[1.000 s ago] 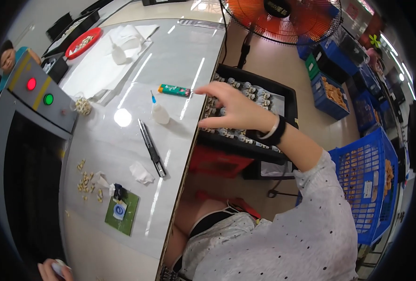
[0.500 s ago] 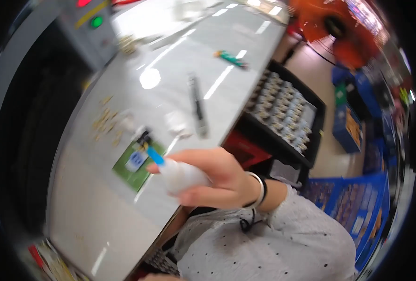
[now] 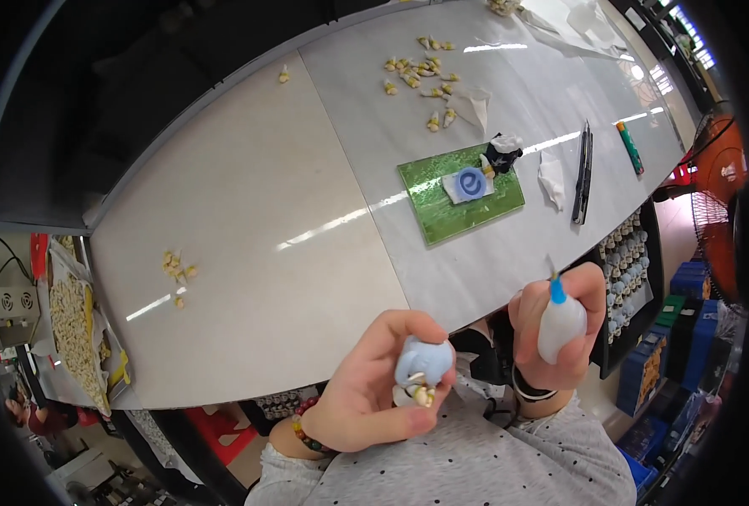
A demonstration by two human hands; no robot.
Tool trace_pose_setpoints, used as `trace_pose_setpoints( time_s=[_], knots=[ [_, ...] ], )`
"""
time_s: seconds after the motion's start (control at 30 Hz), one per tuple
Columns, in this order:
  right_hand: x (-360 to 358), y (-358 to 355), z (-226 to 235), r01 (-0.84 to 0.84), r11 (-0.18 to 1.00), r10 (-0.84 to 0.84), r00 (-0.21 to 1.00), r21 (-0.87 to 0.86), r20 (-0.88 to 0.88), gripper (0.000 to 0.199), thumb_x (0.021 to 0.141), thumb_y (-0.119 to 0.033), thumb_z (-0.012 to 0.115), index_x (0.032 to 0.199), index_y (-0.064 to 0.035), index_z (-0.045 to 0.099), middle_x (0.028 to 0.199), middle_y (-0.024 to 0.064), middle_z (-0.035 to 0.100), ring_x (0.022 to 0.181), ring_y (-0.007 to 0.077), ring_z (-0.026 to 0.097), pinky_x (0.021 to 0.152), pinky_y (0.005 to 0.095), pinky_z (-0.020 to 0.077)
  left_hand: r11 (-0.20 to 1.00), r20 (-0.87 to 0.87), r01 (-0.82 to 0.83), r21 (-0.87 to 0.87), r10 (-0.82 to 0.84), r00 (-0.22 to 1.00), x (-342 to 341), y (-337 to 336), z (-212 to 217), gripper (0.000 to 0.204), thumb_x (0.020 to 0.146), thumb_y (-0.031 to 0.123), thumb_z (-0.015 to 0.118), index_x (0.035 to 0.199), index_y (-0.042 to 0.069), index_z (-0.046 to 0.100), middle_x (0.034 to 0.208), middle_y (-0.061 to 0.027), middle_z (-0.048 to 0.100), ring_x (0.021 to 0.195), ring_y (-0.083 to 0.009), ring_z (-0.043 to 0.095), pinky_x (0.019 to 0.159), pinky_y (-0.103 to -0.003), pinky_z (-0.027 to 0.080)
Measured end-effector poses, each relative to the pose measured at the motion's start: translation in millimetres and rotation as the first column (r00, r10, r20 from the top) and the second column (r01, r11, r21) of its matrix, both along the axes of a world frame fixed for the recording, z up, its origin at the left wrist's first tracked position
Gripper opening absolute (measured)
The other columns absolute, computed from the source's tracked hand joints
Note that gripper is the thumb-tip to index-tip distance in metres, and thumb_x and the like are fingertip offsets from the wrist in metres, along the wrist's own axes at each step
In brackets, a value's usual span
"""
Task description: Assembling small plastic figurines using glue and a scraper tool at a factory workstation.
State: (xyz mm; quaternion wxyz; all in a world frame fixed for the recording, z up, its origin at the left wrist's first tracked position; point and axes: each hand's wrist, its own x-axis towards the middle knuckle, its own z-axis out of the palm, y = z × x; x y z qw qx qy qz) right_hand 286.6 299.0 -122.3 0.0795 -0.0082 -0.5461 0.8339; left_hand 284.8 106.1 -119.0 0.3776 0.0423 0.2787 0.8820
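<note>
In my left hand (image 3: 383,384) is a small light-blue figurine (image 3: 422,364), which looks like an elephant, with a cream-and-yellow piece at its lower end. My fingers are closed around it. A white squeeze bottle (image 3: 561,331) with a blue tip and thin needle stands upright in my closed right hand (image 3: 593,295). Both hands are at the table's near edge. Beyond them lies a green board (image 3: 463,221) bearing a white patch with a blue round cap or dish (image 3: 472,183) and a crumpled black-and-white wad (image 3: 504,153).
Small cream-and-yellow pieces (image 3: 412,72) lie scattered at the back, with another cluster (image 3: 174,268) at left. Tweezers (image 3: 583,173), crumpled tissue (image 3: 551,180) and a green tube (image 3: 630,149) lie at right. A black tray (image 3: 625,278) of figurines and an orange fan (image 3: 718,194) stand beyond the edge.
My view has swung left. The squeeze bottle has gone from pointing toward the board to upright near the table edge. My left hand with the figurine has come into view.
</note>
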Motion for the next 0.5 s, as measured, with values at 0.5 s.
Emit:
trace_pose_setpoints(
  time_s=[0.5],
  knots=[
    [-19, -19, 3, -0.086, 0.974, 0.174, 0.88, 0.212, -0.441, 0.049, 0.076, -0.049, 0.055, 0.082, -0.0008, 0.054, 0.064, 0.0013, 0.043, 0.05, 0.01, 0.04, 0.041, 0.0209, 0.0274, 0.928, -0.175, -0.336, 0.16, 0.362, 0.916, -8, 8, -14, 0.056, 0.067, -0.006, 0.051, 0.114, 0.009, 0.026, 0.104, -0.0126, 0.036, 0.069, -0.0139, 0.044, 0.055, -0.026, 0.038]
  ],
)
